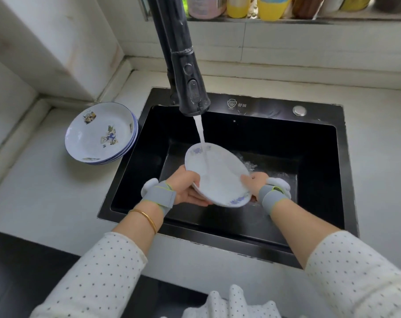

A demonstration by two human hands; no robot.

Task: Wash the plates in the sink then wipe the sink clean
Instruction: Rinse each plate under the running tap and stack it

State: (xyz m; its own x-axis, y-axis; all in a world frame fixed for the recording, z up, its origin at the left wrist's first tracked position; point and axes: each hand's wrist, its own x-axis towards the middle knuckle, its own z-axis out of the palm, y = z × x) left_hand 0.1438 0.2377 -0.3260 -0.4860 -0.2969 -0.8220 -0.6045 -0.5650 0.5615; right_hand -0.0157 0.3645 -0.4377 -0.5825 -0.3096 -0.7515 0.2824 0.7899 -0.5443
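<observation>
Nearest my view, a fold of white polka-dot cloth (231, 304) sits at the bottom edge. A left sleeve (98, 278) and a right sleeve (360, 271) of the same cloth reach forward. A gold bangle (146, 218) circles the left wrist. Each wrist also wears a grey band, the left strap (162, 196) and the right strap (272, 196).

Beyond the straps, both hands are inside the black sink (218, 239). The left hand (185, 189) grips a white plate (218, 175) with blue flower marks. Its fingers (195, 199) curl beneath the plate's left edge, and the thumb lies on the rim. The right hand (255, 182) clamps the opposite edge, with its fingertips (247, 179) bent over the rim. The plate is tilted and spans the gap between the two sets of fingers, its far edge raised away from them.

A stream of water (201, 143) lands on the plate's face just beyond the fingertips, midway between the hands. Water splashes on the sink floor behind the right fingers.

Left of the left fingers and further back, a stack of plates (100, 131) with picture prints stands on the pale counter (45, 198), just beside the sink's rim.

Above and beyond the fingers, the black faucet (185, 72) crosses the middle of my view and hides part of the sink's back deck. To its right I see a printed logo (236, 104) and a round silver button (299, 110).

Farthest off are a white tiled wall (309, 42) and a ledge holding coloured bottles (238, 6).
</observation>
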